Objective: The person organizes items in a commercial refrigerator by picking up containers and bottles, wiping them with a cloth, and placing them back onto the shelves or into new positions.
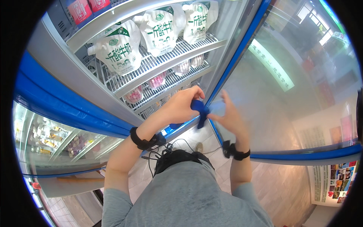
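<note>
My left hand (pixel 184 103) holds a dark blue cloth (pixel 200 109), bunched between thumb and fingers, with one end hanging down. My right hand (pixel 229 113), a little blurred, is raised just right of the cloth with its fingers apart; whether its thumb touches the cloth I cannot tell. Both hands are before an open glass-door refrigerator, near the edge of its blue-framed door (pixel 238 48). White spouted pouches with green print (pixel 161 31) stand on a wire shelf (pixel 153 63) beyond my hands. Black straps with small devices are around both wrists.
The open glass door (pixel 283 113) spans the right side. Packs of pink and white food (pixel 157 81) lie on a lower shelf, red cartons (pixel 79 11) at upper left. A second stocked refrigerator section (pixel 51 136) is at left. Cables (pixel 167 147) hang at my waist above the tiled floor (pixel 266 181).
</note>
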`<state>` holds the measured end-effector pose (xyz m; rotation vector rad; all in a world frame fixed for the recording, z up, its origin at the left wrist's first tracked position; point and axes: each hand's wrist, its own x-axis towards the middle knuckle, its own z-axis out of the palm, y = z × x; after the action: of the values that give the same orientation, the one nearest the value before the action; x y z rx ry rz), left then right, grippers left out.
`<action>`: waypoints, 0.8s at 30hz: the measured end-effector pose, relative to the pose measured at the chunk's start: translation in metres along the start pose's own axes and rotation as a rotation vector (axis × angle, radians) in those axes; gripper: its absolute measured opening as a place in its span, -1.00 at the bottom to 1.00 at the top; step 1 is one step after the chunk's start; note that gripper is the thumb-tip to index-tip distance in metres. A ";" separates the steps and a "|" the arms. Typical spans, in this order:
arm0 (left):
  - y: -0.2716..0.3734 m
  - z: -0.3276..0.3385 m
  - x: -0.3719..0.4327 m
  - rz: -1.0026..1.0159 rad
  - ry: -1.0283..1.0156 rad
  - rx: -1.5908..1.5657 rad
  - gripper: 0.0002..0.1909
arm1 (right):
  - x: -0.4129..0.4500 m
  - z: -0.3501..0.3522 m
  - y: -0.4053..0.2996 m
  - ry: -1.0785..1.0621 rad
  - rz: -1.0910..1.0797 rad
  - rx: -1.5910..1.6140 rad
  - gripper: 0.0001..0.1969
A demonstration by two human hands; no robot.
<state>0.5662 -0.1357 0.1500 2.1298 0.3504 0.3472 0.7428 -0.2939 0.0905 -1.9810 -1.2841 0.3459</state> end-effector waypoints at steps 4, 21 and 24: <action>-0.001 -0.001 0.006 0.116 -0.027 -0.020 -0.55 | 0.012 0.035 -0.053 -0.134 -0.196 0.707 -0.06; 0.001 -0.028 0.009 0.110 0.119 0.068 -0.71 | 0.023 0.015 -0.043 -0.230 -0.006 0.674 -0.69; 0.008 -0.032 0.010 0.138 0.048 0.082 -0.75 | 0.024 0.007 -0.044 -0.271 0.042 0.757 -0.63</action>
<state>0.5640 -0.1116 0.1748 2.2352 0.2493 0.4711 0.7198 -0.2598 0.1206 -1.3386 -1.0471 0.9862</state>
